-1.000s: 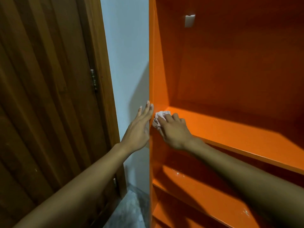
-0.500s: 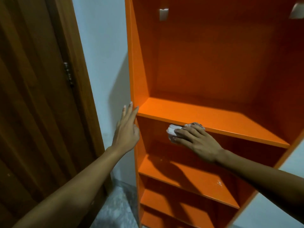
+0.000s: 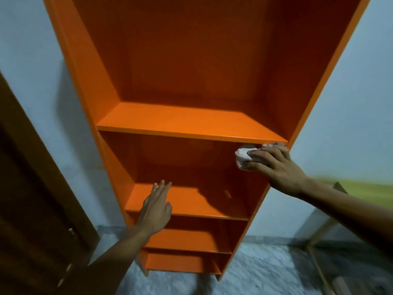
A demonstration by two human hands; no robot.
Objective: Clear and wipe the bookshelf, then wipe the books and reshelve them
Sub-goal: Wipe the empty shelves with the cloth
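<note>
Head view: right hand point(image 3: 278, 167) is gripping a crumpled white cloth point(image 3: 242, 156) against the empty orange bookshelf point(image 3: 191, 124), wiping under a shelf board's right end; left hand point(image 3: 156, 207), fingers straight, is hovering. Lower shelves likely need wiping next.

You are facing a bookshelf point(image 3: 191, 122) with a smooth, semi-glossy orange coating; its boards reflect light in soft patches. Your right hand point(image 3: 276, 167) grips a crumpled white cloth point(image 3: 242, 155), soft and matt. The door point(image 3: 32, 209) at left is dark brown wood with a visible grain. The wall point(image 3: 350, 103) is matt, pale blue. The floor point(image 3: 265, 273) looks like mottled grey stone.
</note>
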